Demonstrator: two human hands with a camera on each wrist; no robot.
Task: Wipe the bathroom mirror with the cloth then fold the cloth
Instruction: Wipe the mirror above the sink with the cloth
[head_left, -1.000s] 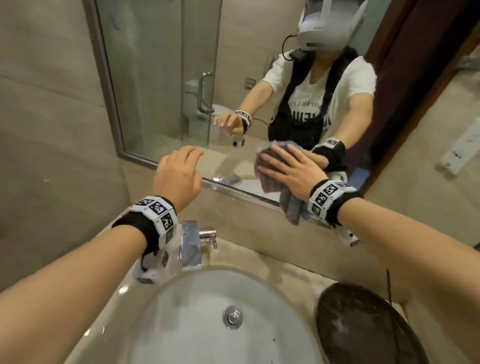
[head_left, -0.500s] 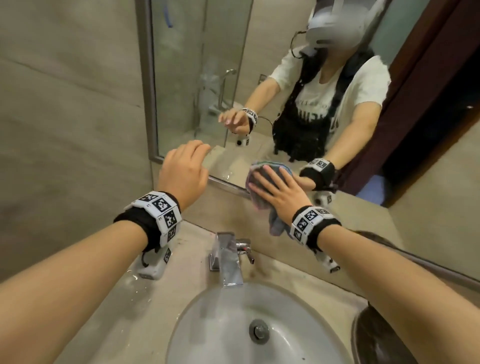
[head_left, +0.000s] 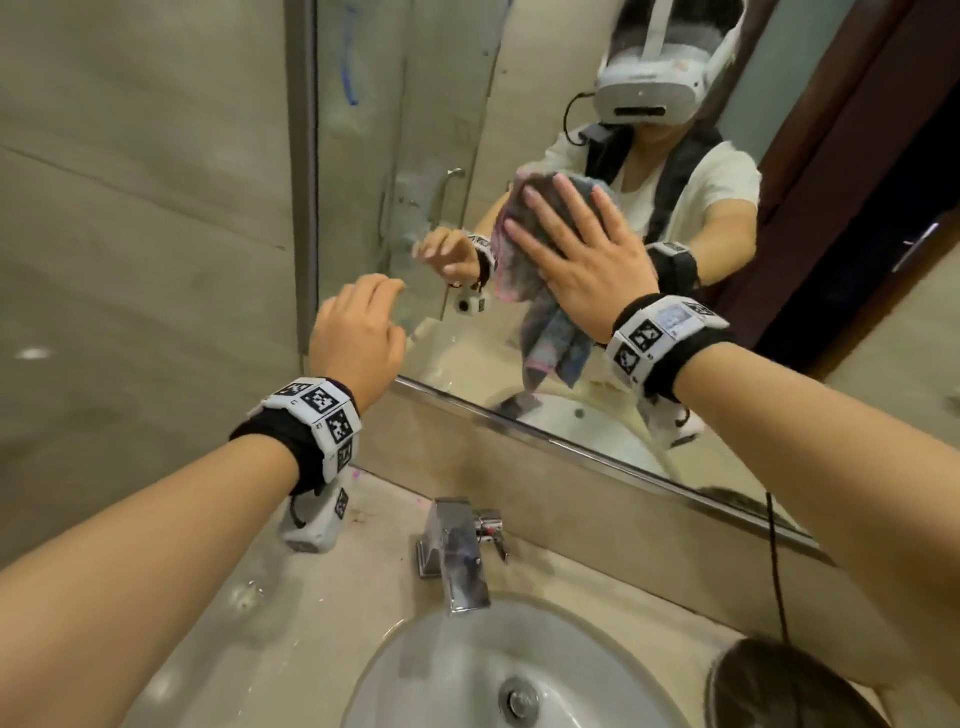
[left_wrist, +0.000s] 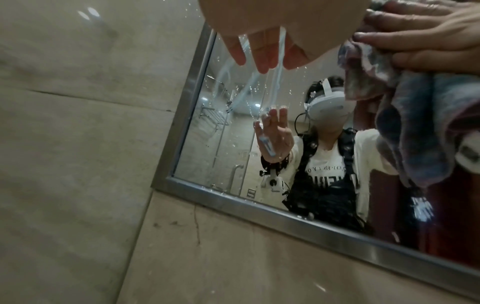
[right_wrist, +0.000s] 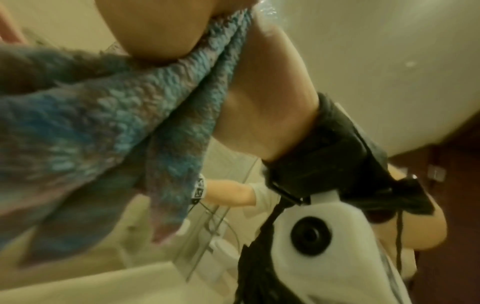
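The bathroom mirror (head_left: 415, 104) has a metal frame (head_left: 304, 208) and blue streaks near its top left. My right hand (head_left: 561, 218) lies flat with spread fingers, pressing a grey-blue and pink cloth (head_left: 550, 338) against the glass. The cloth's loose end hangs below my palm. My left hand (head_left: 379, 306) hovers by the mirror's lower left corner, fingers relaxed and holding nothing. In the left wrist view its fingertips (left_wrist: 259, 57) are close to the wet glass, beside the cloth (left_wrist: 415, 123). In the right wrist view the cloth (right_wrist: 91, 123) hangs under my palm.
Below the mirror is a stone counter with a chrome faucet (head_left: 457, 551) over a white basin (head_left: 415, 675). A dark round object (head_left: 779, 691) sits at the lower right under a hanging black cable (head_left: 776, 571). A tiled wall (head_left: 130, 208) closes the left side.
My right hand has slid the cloth from the mirror's lower edge up the glass. The left hand has stayed near the lower left corner.
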